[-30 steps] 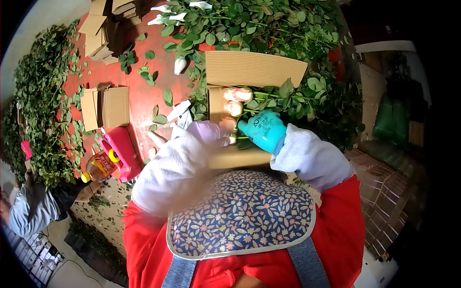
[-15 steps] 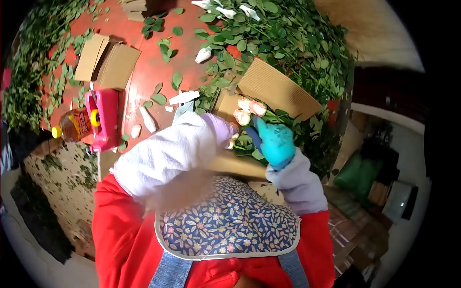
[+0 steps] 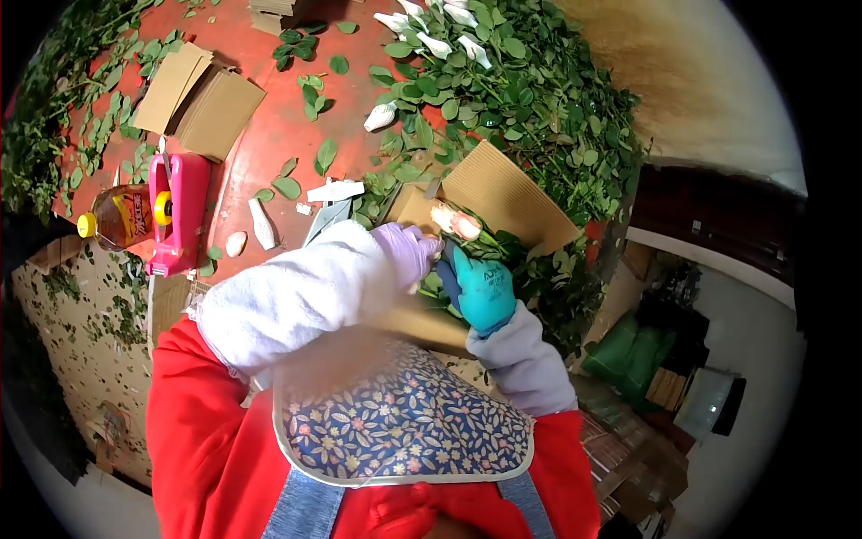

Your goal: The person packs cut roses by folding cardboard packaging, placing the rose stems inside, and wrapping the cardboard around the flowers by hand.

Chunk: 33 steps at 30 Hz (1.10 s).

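Peach-pink roses [image 3: 460, 223] lie with their leafy stems on an opened sheet of corrugated cardboard [image 3: 514, 199]. My left hand [image 3: 409, 253], in a lavender glove, reaches across from the left beside the rose heads. Its fingers are closed, and what they hold is hidden. My right hand [image 3: 485, 292], in a teal and navy glove, curls over a rose just below the blooms. Leaves show between my two hands. Part of the cardboard runs under my wrists.
Cut leafy stems [image 3: 548, 99] with white-wrapped buds [image 3: 435, 45] heap up at the back right. On the red table [image 3: 287, 99] are cardboard pieces [image 3: 215, 117], a pink tape dispenser [image 3: 184, 211], a yellow-capped bottle [image 3: 124, 217], a white-wrapped bud [image 3: 381, 117] and loose leaves.
My right hand has moved left and slightly down, closer to my left hand. Fewer rose heads show between them. The whole view has shifted a little.
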Tool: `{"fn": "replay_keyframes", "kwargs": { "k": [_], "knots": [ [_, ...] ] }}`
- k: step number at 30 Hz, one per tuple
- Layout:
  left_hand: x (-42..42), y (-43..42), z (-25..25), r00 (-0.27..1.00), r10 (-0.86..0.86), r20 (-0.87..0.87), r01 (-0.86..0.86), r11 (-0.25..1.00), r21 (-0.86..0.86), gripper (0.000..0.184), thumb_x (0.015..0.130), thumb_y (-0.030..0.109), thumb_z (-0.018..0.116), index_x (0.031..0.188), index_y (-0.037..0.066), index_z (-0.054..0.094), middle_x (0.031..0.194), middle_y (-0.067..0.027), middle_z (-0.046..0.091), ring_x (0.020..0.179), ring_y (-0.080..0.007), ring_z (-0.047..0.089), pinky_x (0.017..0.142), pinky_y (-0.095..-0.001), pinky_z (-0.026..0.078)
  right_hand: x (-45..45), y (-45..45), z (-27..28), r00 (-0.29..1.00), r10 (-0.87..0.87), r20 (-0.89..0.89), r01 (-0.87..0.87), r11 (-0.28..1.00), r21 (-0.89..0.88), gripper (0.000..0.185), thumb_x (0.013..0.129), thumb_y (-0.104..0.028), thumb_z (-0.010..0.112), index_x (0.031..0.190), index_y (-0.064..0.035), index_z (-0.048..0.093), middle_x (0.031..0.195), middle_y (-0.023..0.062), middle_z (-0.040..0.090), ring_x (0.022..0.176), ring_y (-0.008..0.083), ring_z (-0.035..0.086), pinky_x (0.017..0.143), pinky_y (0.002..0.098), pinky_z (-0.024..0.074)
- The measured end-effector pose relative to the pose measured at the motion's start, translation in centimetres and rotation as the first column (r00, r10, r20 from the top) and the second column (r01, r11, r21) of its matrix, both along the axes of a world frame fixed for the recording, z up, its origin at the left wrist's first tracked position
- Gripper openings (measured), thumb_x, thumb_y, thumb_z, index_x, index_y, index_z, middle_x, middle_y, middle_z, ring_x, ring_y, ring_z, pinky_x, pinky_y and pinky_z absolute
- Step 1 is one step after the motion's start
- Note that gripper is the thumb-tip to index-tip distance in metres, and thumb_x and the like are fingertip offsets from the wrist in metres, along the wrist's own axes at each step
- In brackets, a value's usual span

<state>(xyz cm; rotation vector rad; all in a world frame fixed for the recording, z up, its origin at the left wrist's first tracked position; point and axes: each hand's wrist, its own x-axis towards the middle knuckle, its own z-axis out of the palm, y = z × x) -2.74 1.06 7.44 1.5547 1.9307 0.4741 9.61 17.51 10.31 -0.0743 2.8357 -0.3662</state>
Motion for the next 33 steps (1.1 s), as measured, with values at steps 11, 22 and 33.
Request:
{"fn": "replay_keyframes", "kwargs": {
  "k": [11, 22, 33],
  "knots": [
    [0.2, 0.0, -2.2, 0.994, -0.023, 0.103, 0.021, 1.000, 0.014, 0.030, 0.074, 0.033, 0.069, 0.099, 0.016, 0.070, 0.130, -0.0020, 0.052, 0.101, -0.0256, 0.060, 0.083, -0.0383, 0.052, 0.5, -1.4, 1.6, 0.972, -0.072, -0.224, 0.092, 0.992, 0.082, 0.053, 0.084, -0.022, 0.068, 0.128, 0.0034, 0.050, 0.058, 0.0109, 0.058, 0.044, 0.0275, 0.053, 0.042, 0.0390, 0.0398],
    [0.3, -0.1, -2.2, 0.991, 0.024, 0.134, -0.025, 1.000, 0.007, 0.034, 0.075, 0.030, 0.070, 0.104, 0.012, 0.067, 0.129, -0.0027, 0.052, 0.102, -0.0245, 0.060, 0.086, -0.0362, 0.051, 2.4, 1.3, 1.1, 0.967, -0.181, -0.178, 0.227, 0.930, 0.288, 0.044, 0.089, -0.029, 0.061, 0.125, -0.0043, 0.055, 0.065, 0.0121, 0.064, 0.051, 0.0296, 0.059, 0.048, 0.0405, 0.0449],
    [-0.1, -0.4, -1.8, 0.999, -0.032, 0.039, 0.031, 0.999, 0.010, 0.034, 0.075, 0.031, 0.070, 0.103, 0.012, 0.068, 0.128, -0.0026, 0.052, 0.102, -0.0243, 0.060, 0.085, -0.0360, 0.052, 1.6, 2.2, -1.0, 0.941, -0.107, -0.322, 0.121, 0.992, 0.025, 0.042, 0.087, -0.023, 0.065, 0.125, -0.0066, 0.057, 0.066, 0.0113, 0.063, 0.055, 0.0317, 0.059, 0.053, 0.0411, 0.0458]
  ]
}}
